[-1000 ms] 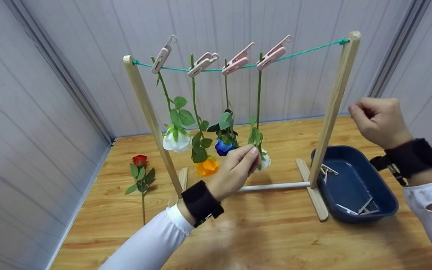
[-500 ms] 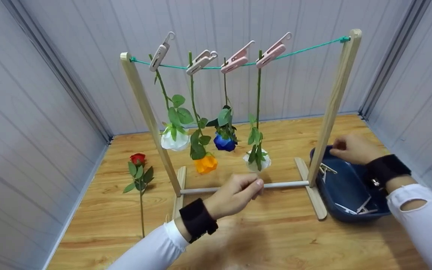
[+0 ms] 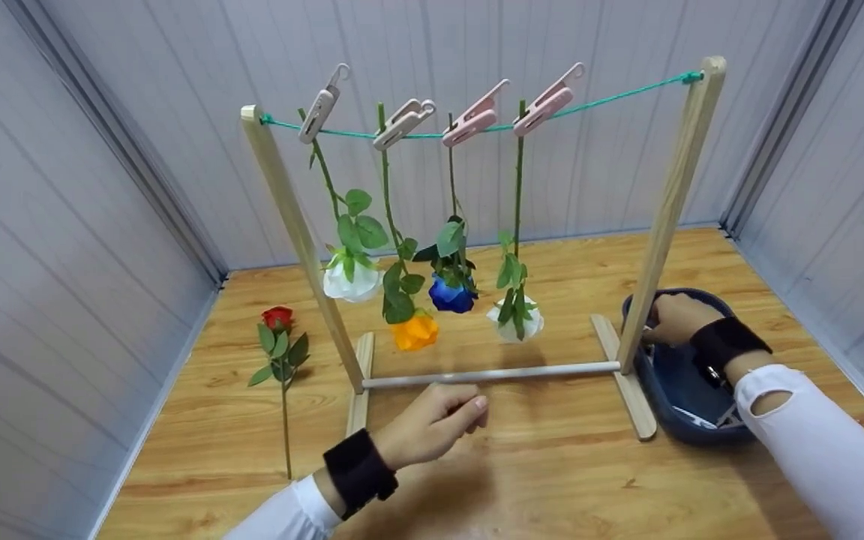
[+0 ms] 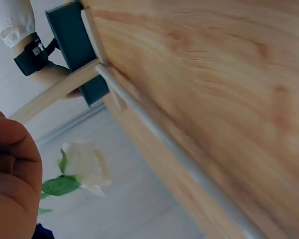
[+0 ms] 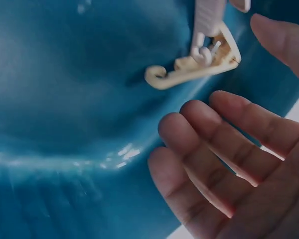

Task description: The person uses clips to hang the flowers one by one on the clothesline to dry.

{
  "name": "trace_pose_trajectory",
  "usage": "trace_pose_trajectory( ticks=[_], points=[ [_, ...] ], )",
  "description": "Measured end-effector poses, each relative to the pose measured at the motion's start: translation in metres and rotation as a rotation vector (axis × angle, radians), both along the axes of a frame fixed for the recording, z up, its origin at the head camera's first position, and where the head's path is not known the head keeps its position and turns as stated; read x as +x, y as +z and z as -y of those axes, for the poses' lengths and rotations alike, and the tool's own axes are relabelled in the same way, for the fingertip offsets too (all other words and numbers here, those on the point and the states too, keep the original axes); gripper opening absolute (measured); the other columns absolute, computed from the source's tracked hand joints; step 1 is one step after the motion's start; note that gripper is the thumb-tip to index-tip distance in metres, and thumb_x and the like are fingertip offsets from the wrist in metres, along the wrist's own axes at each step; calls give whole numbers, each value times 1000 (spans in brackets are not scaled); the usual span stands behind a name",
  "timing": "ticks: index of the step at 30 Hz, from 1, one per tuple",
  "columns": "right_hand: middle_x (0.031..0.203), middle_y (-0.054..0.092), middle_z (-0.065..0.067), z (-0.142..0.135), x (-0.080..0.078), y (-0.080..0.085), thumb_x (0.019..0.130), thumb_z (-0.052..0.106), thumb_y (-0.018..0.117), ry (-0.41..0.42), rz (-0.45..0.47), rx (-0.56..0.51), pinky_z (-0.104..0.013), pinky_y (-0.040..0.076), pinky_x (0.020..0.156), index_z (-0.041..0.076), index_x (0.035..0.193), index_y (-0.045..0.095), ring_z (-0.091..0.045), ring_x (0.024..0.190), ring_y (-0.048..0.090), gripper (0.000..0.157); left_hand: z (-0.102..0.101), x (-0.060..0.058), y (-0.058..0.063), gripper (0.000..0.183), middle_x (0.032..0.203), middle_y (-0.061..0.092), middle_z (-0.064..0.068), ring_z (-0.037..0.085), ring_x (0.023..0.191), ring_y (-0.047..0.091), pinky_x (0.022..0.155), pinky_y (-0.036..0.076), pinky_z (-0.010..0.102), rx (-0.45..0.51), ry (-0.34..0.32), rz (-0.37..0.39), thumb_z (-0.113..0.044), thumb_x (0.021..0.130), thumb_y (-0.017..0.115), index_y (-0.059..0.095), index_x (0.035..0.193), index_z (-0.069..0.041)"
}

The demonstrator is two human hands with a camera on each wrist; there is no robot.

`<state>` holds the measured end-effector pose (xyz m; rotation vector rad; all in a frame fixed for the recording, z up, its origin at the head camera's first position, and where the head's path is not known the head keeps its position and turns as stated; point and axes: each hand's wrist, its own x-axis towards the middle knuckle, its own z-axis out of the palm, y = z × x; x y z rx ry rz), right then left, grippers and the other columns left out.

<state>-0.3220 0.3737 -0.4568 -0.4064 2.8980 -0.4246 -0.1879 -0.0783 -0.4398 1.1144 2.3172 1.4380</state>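
My right hand (image 3: 679, 321) is down inside the dark blue basin (image 3: 672, 421). In the right wrist view its fingers (image 5: 177, 134) are spread and slightly bent, beside a cream clothespin (image 5: 189, 78) and a pale pinkish clothespin (image 5: 209, 15), with a gap between hand and clips. My left hand (image 3: 428, 427) hovers in front of the rack's white crossbar (image 3: 492, 375), loosely curled around nothing. From the green line (image 3: 612, 100) hang a white rose (image 3: 352, 281), an orange rose (image 3: 415, 331), a blue rose (image 3: 452, 292) and another white rose (image 3: 514, 319), heads down, each stem clipped by a clothespin.
A red rose (image 3: 277, 318) lies on the wooden table (image 3: 552, 480), left of the rack. The rack's wooden posts (image 3: 672, 202) stand at both ends of the line, the right one close beside the basin. More clothespins (image 3: 694, 416) lie in the basin's near end.
My right hand has come down from beside the right post into the basin. My left hand has left the right white rose and moved down and left, toward me.
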Motion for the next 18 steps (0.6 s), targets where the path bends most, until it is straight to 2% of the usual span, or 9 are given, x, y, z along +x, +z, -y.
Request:
trace_pose_trajectory(
  ticks=[4,10,14,18],
  points=[
    [71,54,-3,4,-2,-5,93,21,76,0,2,22,-39,47,64,6,80,65,-22,65,55,23,23,3,-10,38,76,63,7,0,67,50,65,43,17,-31,43,5,-18,117,49,71,90,-1],
    [77,67,-11,6,-4,-15,93,14,76,25,-69,34,-47,53,67,0,89,72,-26,69,61,15,60,7,-18,37,80,67,17,-2,67,50,64,45,18,-107,88,2,-20,117,50,72,92,-4],
    [76,66,-10,4,-3,-17,93,11,75,18,-57,19,-45,51,65,0,88,71,-25,67,60,12,88,6,-19,36,84,68,18,0,68,50,64,45,20,-207,138,17,-22,117,50,71,95,-3],
    [70,57,-4,-1,-2,-15,92,10,74,-6,-37,-14,-37,46,61,4,80,66,-21,63,55,16,121,-1,-17,31,94,72,14,10,81,61,74,52,25,-305,203,3,-24,116,50,71,102,-5]
  ],
)
